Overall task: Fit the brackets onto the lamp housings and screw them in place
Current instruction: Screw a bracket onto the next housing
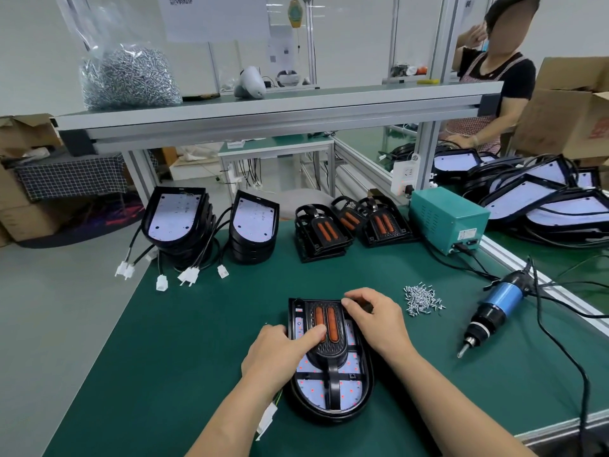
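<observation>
1. Lying flat on the green mat, the lamp housing carried a bracket on its upper half.
2. The left hand curled round the housing's left edge, thumb pressing the bracket.
3. The right hand gripped the bracket's upper right corner with bent fingers.

On the green worktop a black lamp housing lies face up with a bracket carrying 2 orange strips set into it. The left hand curls over the housing's left rim, its thumb pressing on the bracket. The right hand grips the bracket's upper right corner with curled fingers. Just right of it lies a pile of loose screws, then an electric screwdriver on its side. At the far edge stand 2 stacks of housings and stacked brackets, beside a teal power box.
</observation>
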Available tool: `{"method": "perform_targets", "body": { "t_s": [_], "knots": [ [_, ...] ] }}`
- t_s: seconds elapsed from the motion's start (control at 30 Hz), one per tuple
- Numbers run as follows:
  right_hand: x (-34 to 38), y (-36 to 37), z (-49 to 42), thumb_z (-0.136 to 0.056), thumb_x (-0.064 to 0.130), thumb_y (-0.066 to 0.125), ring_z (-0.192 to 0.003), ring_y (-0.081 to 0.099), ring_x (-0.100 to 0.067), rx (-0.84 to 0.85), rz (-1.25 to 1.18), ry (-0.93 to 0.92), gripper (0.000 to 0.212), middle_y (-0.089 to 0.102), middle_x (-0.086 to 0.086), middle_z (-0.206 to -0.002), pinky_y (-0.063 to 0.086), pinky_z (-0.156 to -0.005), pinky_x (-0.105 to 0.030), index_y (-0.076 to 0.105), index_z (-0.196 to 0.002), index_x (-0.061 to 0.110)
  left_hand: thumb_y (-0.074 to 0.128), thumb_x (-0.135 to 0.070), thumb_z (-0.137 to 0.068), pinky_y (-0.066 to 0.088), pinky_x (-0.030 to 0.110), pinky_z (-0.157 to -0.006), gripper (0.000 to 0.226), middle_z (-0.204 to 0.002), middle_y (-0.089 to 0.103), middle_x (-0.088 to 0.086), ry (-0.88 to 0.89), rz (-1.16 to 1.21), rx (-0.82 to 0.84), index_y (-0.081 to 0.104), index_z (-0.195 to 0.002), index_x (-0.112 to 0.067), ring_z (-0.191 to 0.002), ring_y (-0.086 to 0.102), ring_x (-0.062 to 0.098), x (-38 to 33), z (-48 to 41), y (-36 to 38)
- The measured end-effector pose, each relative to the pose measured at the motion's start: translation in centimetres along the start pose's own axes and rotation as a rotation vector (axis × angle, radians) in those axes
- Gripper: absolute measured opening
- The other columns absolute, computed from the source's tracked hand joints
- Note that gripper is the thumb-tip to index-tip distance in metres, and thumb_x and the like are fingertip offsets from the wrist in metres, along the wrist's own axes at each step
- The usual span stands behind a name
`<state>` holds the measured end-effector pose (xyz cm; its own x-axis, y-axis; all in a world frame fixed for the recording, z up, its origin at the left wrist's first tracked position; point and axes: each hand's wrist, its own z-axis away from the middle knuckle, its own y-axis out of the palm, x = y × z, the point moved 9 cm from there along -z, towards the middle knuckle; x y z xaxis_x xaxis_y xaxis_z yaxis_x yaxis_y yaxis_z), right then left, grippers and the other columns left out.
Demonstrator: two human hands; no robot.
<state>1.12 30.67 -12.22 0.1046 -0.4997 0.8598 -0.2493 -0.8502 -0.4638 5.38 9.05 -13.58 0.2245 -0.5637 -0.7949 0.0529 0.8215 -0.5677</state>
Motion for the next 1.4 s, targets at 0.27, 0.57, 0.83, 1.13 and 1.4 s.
{"method": "perform_targets", "body": {
  "t_s": [0.27,0.57,0.83,1.13,1.4],
  "knots": [
    [-0.5,0.4,1.0,-0.085,0.013,0.068,-0.09,0.061,0.009,0.126,-0.06,0.06,0.034,0.07,0.018,-0.101,0.04,-0.078,-0.002,0.071,-0.113,0.031,0.06,-0.086,-0.046,0.053,0.043,-0.094,0.071,-0.104,0.073,-0.006,-0.01,0.073,0.039,0.077,-0.086,-0.029,-0.094,0.07,0.017,-0.2,0.2,0.2],
    [-0.2,1.0,1.4,-0.086,0.006,0.062,-0.116,0.061,-0.011,0.169,0.006,0.043,0.046,0.068,0.005,-0.125,0.044,-0.107,-0.028,0.067,-0.129,0.02,0.064,-0.077,-0.046,0.057,0.046,-0.09,0.062,-0.092,0.077,0.0,0.012,0.12,0.058,0.08,-0.078,-0.027,-0.085,0.074,0.019,-1.0,-0.3,0.7],
    [-0.1,-3.0,1.9,-0.093,0.015,0.067,-0.093,0.064,-0.011,-0.1,-0.014,0.016,0.019,0.069,0.004,-0.104,0.049,-0.094,-0.029,0.073,-0.111,0.015,0.073,-0.075,-0.049,0.054,0.045,-0.097,0.072,-0.093,0.078,-0.004,-0.06,0.188,0.112,0.078,-0.093,-0.018,-0.091,0.074,0.019,-0.1,-0.1,0.9],
    [-2.5,-8.7,1.3,-0.094,0.016,0.057,-0.114,0.05,-0.032,-0.061,0.576,0.179,0.034,0.045,-0.009,-0.127,0.041,-0.095,-0.036,0.057,-0.128,0.014,0.07,-0.078,-0.048,0.054,0.043,-0.095,0.066,-0.101,0.076,-0.007,-0.052,0.186,0.077,0.078,-0.091,-0.029,-0.095,0.071,0.017,-0.3,0.4,0.8],
    [-3.8,-7.2,0.7,-0.09,0.019,0.066,-0.105,0.058,-0.029,0.064,0.609,0.175,0.016,0.047,0.001,-0.099,0.034,-0.075,-0.029,0.068,-0.107,0.018,0.07,-0.075,-0.065,0.052,0.043,-0.094,0.054,-0.106,0.068,-0.01,-0.037,0.128,-0.004,0.064,-0.096,-0.031,-0.097,0.065,0.014,-0.1,0.4,0.3]
  ]
}}
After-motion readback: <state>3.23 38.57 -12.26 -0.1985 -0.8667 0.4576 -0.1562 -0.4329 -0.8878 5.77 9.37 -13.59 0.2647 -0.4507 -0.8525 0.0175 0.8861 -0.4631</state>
